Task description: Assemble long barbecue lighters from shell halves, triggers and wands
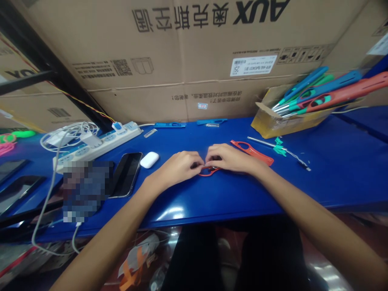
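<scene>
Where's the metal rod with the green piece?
In the head view, the metal rod lies on the blue table, right of the right hand, between the loose red casing and the yellow-taped box.

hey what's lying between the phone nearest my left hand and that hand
A small white rounded case lies there on the blue tabletop, between the phone and your left hand; the head view shows it.

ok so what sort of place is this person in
Probably a small workshop or storeroom: a cut-down carton of long-nosed lighters and a loose red lighter casing sit on the blue table, with AUX air-conditioner cardboard behind.
</scene>
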Demonstrator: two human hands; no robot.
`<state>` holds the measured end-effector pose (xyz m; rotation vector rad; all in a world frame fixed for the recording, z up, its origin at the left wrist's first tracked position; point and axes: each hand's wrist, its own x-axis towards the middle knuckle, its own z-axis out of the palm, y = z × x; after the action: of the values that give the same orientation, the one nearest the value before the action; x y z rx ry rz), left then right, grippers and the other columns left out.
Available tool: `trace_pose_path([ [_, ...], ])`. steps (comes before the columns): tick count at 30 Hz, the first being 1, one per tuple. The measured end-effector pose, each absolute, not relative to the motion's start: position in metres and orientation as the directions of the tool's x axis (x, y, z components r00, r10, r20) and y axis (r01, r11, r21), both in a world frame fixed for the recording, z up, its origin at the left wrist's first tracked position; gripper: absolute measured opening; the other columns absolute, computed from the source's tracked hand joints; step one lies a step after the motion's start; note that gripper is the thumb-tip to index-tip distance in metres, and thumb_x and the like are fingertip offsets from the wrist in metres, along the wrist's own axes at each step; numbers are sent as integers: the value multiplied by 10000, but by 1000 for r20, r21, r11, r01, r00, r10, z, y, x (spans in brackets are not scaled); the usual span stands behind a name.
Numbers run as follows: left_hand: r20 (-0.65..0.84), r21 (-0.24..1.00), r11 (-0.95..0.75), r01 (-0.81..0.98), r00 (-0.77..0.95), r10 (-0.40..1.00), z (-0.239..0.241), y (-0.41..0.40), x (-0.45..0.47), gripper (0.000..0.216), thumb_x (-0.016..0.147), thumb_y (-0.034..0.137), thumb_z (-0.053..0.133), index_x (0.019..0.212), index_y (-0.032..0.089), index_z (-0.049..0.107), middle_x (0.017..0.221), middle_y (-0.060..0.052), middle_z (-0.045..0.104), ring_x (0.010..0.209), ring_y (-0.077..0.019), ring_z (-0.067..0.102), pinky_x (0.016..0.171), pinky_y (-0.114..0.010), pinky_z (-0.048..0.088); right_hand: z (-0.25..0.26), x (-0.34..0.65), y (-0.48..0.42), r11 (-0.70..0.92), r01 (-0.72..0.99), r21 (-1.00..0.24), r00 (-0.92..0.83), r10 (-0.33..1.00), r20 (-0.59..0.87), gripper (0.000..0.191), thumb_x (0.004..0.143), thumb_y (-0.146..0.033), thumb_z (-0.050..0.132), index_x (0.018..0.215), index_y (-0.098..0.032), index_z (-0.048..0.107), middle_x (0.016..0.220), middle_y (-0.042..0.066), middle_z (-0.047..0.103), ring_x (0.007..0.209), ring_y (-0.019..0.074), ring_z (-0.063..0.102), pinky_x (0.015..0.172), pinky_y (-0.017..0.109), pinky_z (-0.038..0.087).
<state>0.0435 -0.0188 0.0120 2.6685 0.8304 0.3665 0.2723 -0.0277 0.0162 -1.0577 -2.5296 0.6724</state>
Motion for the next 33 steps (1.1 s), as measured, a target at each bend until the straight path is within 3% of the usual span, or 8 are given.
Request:
trace_pose_path([
  [6,138,458,-759,463,806,576,12,-17,41,224,995,270,587,1011,210,802,955,-44,743,770,-142,663,695,-274,469,16,270,-29,654,575,-492,-699,705,120,123,966,-239,642,893,-196,731,907,45,696,888,193,615,811,328,423],
  [20,139,444,-752,488,792,595,9,-18,43,191,931,185,622,1002,222,795,989,-29,763,815,-163,687,732,-285,483,19,266,-32,644,624,-443,-678,728,103,86,938,-198,659,855,-197,683,878,20,682,843,173,591,762,316,399],
  [27,126,482,-722,497,776,618,9,-18,44,149,925,180,641,970,204,781,956,-22,752,778,-146,664,710,-267,467,17,265,-34,683,656,-321,-689,716,115,97,952,-245,662,878,-188,687,893,42,681,883,204,578,772,336,385],
  [33,115,524,-706,476,782,613,10,-17,42,187,985,289,613,994,218,785,983,-24,750,836,-156,679,728,-253,469,20,264,-36,693,643,-327,-702,704,108,109,961,-244,649,878,-180,679,886,39,673,872,194,577,759,317,386],
])
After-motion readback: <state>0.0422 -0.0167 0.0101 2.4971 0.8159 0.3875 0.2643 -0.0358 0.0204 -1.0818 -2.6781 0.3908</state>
